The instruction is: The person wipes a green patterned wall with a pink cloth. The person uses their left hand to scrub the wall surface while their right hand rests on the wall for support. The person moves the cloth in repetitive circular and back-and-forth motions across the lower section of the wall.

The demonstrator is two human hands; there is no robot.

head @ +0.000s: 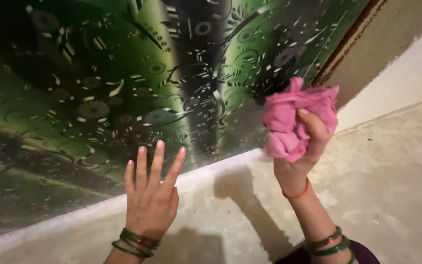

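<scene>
Head view: the right hand (303,146) has its fingers clamped on a bunched pink cloth (294,120), held against the glossy green panel (123,73) near its right edge. It looks mid-wipe. The left hand (151,195), fingers spread apart, rests by the panel's lower edge; broad panel lies open leftward.

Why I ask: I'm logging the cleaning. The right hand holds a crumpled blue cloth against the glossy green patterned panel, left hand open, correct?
Not quite. The head view shows the cloth is pink, not blue. The right hand grips it crumpled at the green patterned panel; the left hand is open.
</scene>
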